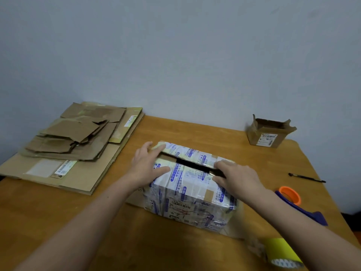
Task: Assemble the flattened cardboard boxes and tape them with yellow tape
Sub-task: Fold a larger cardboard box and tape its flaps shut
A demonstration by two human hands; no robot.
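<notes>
The box (187, 186) stands at the centre of the frame on the table (58, 222), wrapped in white printed tape. Its two top flaps are almost down, with a dark slit between them.

The left hand (148, 165) lies on the left end of the top. Its fingers are straight and spread, reaching onto the far flap, and its thumb rests on the near flap. The right hand (236, 177) lies on the right end in the same way, fingers on the far flap's edge and thumb on the near one. Both hands press flat and neither is curled round anything.

A brown flap sticks out flat on the table from under the box's lower left.

At upper left, a stack of flat cardboard (74, 141) lies well apart from the box, smaller torn pieces piled on larger sheets. At upper right, near the wall, a small box (270, 132) stands with its flaps up.

At right, a pen (306, 178) lies alone. Below it a dispenser (298, 204) with an orange ring and blue handle lies just beside the right forearm. At lower right, the yellow tape (281, 253) sits at the table's edge, close under that forearm and blurred.
</notes>
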